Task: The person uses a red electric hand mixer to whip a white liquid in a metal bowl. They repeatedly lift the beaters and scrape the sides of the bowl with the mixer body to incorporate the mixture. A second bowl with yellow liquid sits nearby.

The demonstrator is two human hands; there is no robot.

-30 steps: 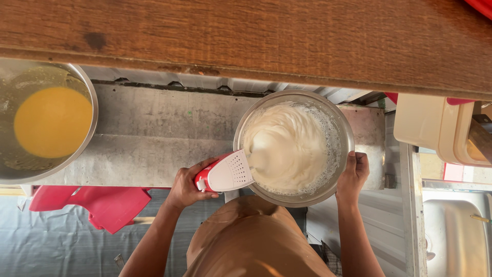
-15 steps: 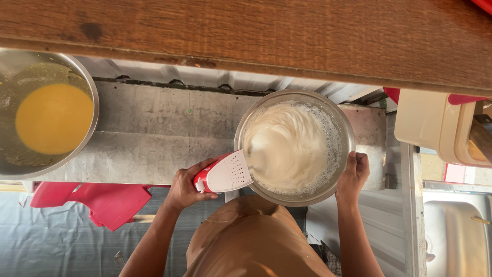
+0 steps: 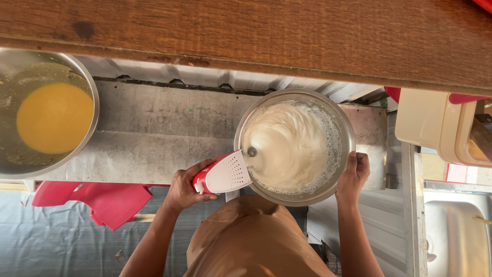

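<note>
A red and white hand mixer [image 3: 224, 176] is gripped by the left hand [image 3: 183, 188], the fingers [image 3: 201, 166] wrapped tightly round its handle. The mixer's beaters are sunk in a white, foamy whipped mass [image 3: 288, 147] that fills a steel mixing bowl [image 3: 348, 134]. The bowl is seen standing on a grey tabletop [image 3: 154, 133], at its near edge. The bowl's rim is clasped by the right hand [image 3: 353, 173], the fingers [image 3: 359, 160] curled over the edge and pressed against the metal. A second steel bowl [image 3: 77, 149], holding a yellow liquid [image 3: 54, 118], is set well apart at the left. A red cloth [image 3: 97, 201] is noted below the tabletop's near edge. A cream plastic container [image 3: 430, 125] and a steel sink [image 3: 456, 236] are recorded at the right. A wooden beam [image 3: 256, 31] is seen across the top of the view.
</note>
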